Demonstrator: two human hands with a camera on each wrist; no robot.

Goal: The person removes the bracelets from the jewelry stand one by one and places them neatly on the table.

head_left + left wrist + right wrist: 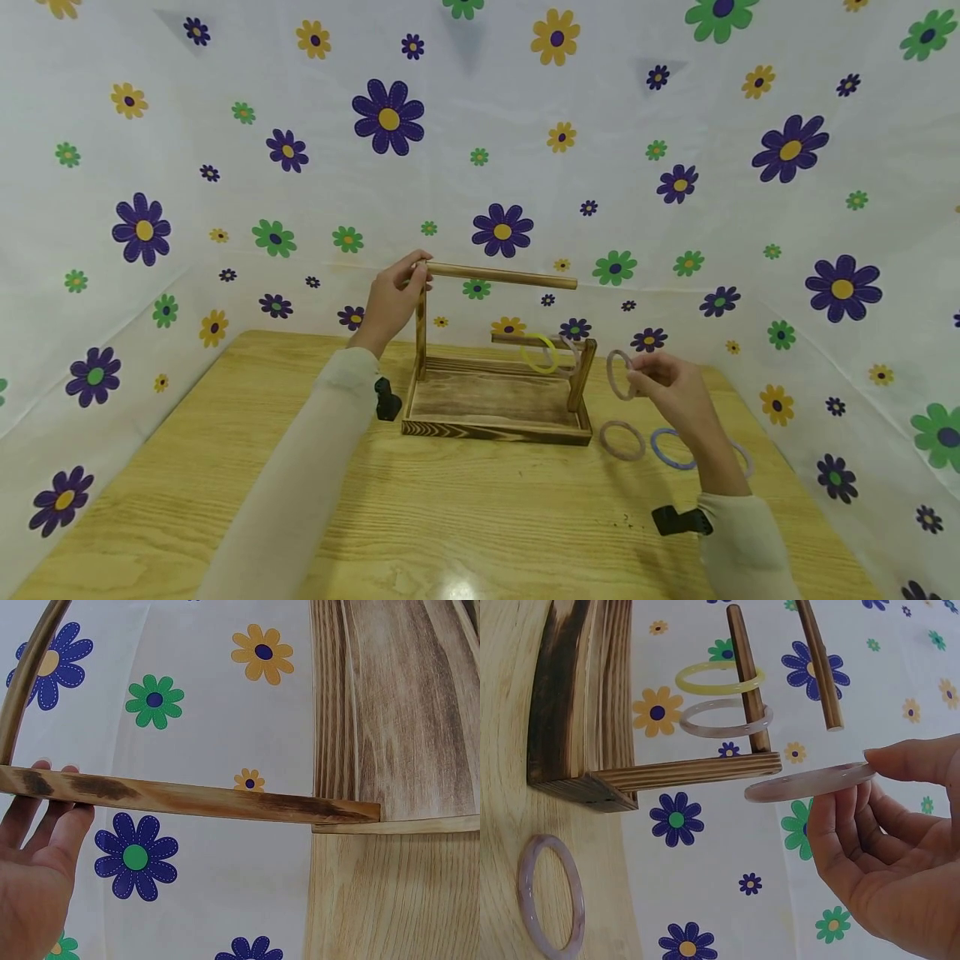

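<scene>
A wooden two-tier rack (502, 276) stands on the table, with a long upper bar and a shorter lower bar (744, 660). My left hand (392, 302) grips the top of its left post (165, 793), thumb on the near side and fingertips behind. Between thumb and fingers, my right hand (678, 392) pinches a pale mauve bangle (810, 784), raised just right of the rack's short right post (582, 375). On the lower bar hang a yellow bangle (712, 690) and a pale translucent bangle (720, 733). Nothing hangs on the upper bar.
Right of the rack, a mauve bangle (526, 892) and a blue bangle (654, 444) lie on the wooden table (450, 500). Another pale bangle (747, 458) is partly hidden by my right wrist. White flower-print cloth (480, 92) encloses the back and sides.
</scene>
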